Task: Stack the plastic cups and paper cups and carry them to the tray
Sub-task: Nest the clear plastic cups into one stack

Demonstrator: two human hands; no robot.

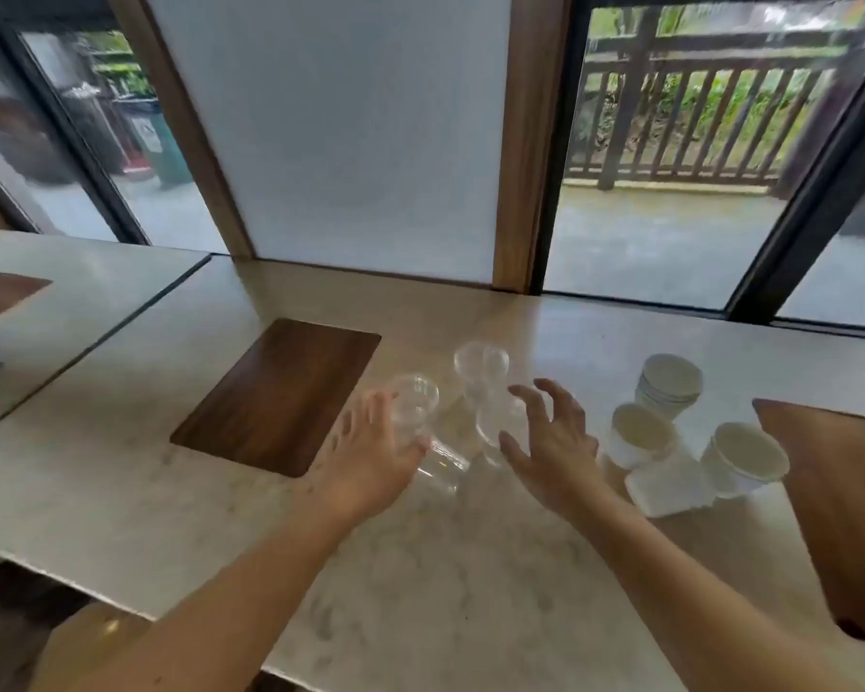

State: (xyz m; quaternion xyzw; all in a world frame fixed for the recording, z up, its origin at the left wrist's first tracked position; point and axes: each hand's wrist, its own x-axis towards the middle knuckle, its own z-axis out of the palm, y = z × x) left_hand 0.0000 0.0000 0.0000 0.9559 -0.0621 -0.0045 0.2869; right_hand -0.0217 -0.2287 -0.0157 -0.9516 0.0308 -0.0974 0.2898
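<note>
Three clear plastic cups stand mid-table: one (414, 399) beside my left hand (370, 462), one (481, 366) farther back, and one (490, 427) partly hidden by my right hand (553, 442). My left fingers lie straight along the first cup's left side, with the thumb touching its front. My right hand hovers with its fingers spread and curled, holding nothing. White paper cups are at the right: a nested stack (670, 384), two single cups (637, 434) (745, 457), and one lying on its side (667, 484). The dark wooden tray (275, 397) lies to the left.
The marble table (420, 566) runs along a window wall. A lighter wooden board (840, 491) lies at the right edge. A second table (71, 272) adjoins at the left, with another dark board (1, 294). The near edge drops off at the lower left.
</note>
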